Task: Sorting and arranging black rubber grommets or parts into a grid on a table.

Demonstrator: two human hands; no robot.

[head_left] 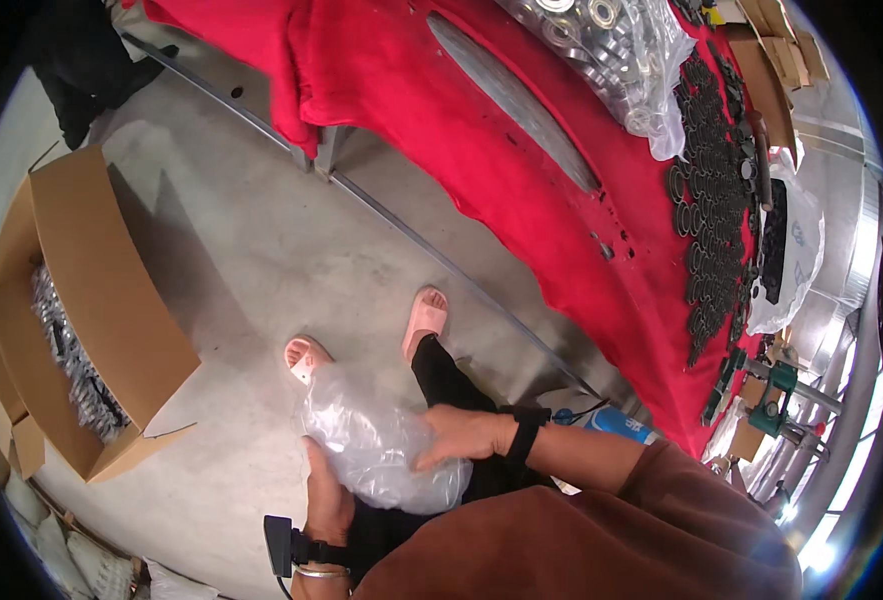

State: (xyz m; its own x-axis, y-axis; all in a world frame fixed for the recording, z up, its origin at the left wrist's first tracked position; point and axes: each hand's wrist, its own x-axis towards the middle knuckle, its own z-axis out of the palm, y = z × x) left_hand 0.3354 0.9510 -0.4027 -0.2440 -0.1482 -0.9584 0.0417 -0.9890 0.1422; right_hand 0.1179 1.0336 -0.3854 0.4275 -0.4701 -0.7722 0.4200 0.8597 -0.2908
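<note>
A crumpled clear plastic bag (366, 430) rests in my lap, bulging and rounded; what is inside it, if anything, I cannot make out. My left hand (328, 500) grips it along its lower left side, thumb pointing up. From the right, my right hand (456, 432) presses onto its upper side with the fingers curved over the plastic. Both wrists wear black straps, and a small black device (281, 545) is fixed at the left one.
An open cardboard box (111, 300) on the left floor holds plastic-wrapped parts. A red-covered table (521, 230) carries a clear bag of metal bearings (611, 50), many black rings (711, 200) and a dark curved strip (511, 100). A green bench tool (776, 390) stands right. Dark-clothed legs (86, 70) show far left.
</note>
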